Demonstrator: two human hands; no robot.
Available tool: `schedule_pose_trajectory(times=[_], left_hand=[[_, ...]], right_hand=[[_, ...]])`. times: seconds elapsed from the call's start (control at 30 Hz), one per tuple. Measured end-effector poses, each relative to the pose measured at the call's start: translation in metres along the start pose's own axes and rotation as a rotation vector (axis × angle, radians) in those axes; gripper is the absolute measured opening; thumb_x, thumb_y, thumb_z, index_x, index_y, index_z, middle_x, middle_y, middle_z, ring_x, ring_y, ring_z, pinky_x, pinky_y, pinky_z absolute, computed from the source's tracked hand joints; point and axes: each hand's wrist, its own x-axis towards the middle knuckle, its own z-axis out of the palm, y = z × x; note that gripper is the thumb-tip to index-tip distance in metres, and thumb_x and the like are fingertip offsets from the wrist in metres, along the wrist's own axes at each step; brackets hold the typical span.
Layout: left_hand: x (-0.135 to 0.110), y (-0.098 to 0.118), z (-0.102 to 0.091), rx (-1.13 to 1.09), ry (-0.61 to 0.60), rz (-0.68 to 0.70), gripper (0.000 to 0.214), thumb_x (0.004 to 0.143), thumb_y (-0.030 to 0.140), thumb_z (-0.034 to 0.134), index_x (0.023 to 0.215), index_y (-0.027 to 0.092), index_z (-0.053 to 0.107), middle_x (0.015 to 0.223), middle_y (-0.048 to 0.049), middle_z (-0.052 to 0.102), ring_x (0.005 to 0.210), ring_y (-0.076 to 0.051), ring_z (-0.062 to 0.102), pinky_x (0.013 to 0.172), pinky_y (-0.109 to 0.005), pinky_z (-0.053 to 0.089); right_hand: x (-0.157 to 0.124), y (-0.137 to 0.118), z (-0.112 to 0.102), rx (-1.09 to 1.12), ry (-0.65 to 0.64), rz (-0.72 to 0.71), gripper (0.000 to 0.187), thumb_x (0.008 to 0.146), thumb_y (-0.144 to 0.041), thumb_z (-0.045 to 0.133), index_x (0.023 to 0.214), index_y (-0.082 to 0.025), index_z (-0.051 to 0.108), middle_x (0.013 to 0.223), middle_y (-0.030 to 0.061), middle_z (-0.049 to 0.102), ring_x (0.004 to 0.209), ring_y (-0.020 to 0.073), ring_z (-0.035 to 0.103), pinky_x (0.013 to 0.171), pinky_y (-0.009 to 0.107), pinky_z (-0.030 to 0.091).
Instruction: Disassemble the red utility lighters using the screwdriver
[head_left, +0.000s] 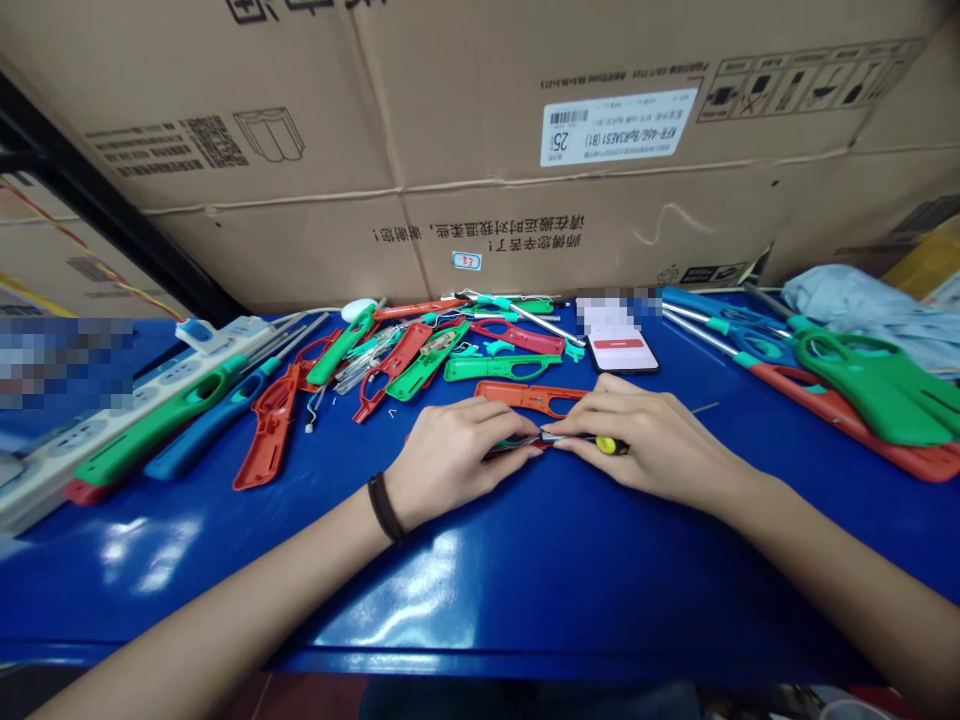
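My left hand (450, 455) is closed around a slim lighter part (517, 440), mostly covered by the fingers; a bit of red and green shows. My right hand (652, 440) pinches a small yellow-and-black handled tool (609, 445), its dark end pointing left at the left fingertips. Whether it touches the lighter part, I cannot tell. Just behind the hands lies an orange lighter casing half (525, 396). Beyond that is a pile of red and green casing halves (427, 365), clear inner pieces (367, 360) and metal tubes.
Long-nosed lighters in green (161, 420) and blue (210, 420) lie by a white power strip (45, 470). More lighters (877, 385) are at right, near a pale blue cloth (862, 310). A phone (621, 345) stands against a large cardboard box (300, 240) behind the blue table (600, 580).
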Motion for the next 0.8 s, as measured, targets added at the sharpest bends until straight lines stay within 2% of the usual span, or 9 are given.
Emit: schedule_pose_trajectory(times=[0.17, 0.33, 0.47, 0.63, 0.8], left_hand=[[0.0007, -0.0017, 0.0035, 0.036, 0.095, 0.028, 0.016, 0.089, 0.031, 0.054, 0.093, 0.020, 0.066, 0.087, 0.0000, 0.071, 0.075, -0.013, 0.065, 0.067, -0.021, 0.050], [0.0016, -0.0001, 0.0051, 0.006, 0.117, 0.010, 0.015, 0.087, 0.029, 0.056, 0.093, 0.019, 0.066, 0.088, 0.0001, 0.071, 0.079, -0.013, 0.066, 0.067, -0.022, 0.050], [0.0020, -0.0004, 0.0044, -0.009, 0.105, -0.013, 0.015, 0.087, 0.030, 0.056, 0.093, 0.020, 0.066, 0.088, -0.0003, 0.071, 0.079, -0.013, 0.066, 0.068, -0.022, 0.051], [0.0014, -0.0024, 0.0031, 0.009, 0.058, -0.067, 0.028, 0.082, 0.040, 0.061, 0.103, 0.022, 0.064, 0.104, -0.0026, 0.068, 0.093, -0.018, 0.064, 0.079, -0.029, 0.053], [0.0010, -0.0025, 0.0061, -0.035, 0.021, -0.084, 0.022, 0.085, 0.035, 0.059, 0.101, 0.023, 0.065, 0.102, -0.0014, 0.069, 0.091, -0.018, 0.065, 0.078, -0.028, 0.053]], right_hand=[[0.0008, -0.0010, -0.0026, 0.005, -0.020, 0.014, 0.023, 0.091, -0.029, 0.050, 0.105, -0.025, 0.068, 0.086, 0.0034, 0.067, 0.080, 0.0168, 0.054, 0.067, 0.027, 0.045], [0.0021, -0.0012, -0.0057, -0.025, -0.052, 0.018, 0.027, 0.092, -0.028, 0.046, 0.110, -0.025, 0.066, 0.083, 0.0049, 0.065, 0.077, 0.0173, 0.053, 0.064, 0.028, 0.045], [0.0033, -0.0008, -0.0055, -0.035, -0.051, 0.009, 0.027, 0.092, -0.028, 0.047, 0.109, -0.025, 0.067, 0.081, 0.0047, 0.066, 0.077, 0.0175, 0.053, 0.063, 0.027, 0.044], [0.0042, 0.0016, -0.0032, -0.021, -0.023, 0.006, 0.025, 0.091, -0.029, 0.049, 0.107, -0.024, 0.068, 0.084, 0.0051, 0.066, 0.080, 0.0179, 0.054, 0.066, 0.028, 0.046], [0.0051, 0.0022, -0.0020, -0.002, -0.016, -0.009, 0.023, 0.091, -0.028, 0.050, 0.106, -0.024, 0.068, 0.086, 0.0046, 0.067, 0.083, 0.0181, 0.054, 0.067, 0.028, 0.046]])
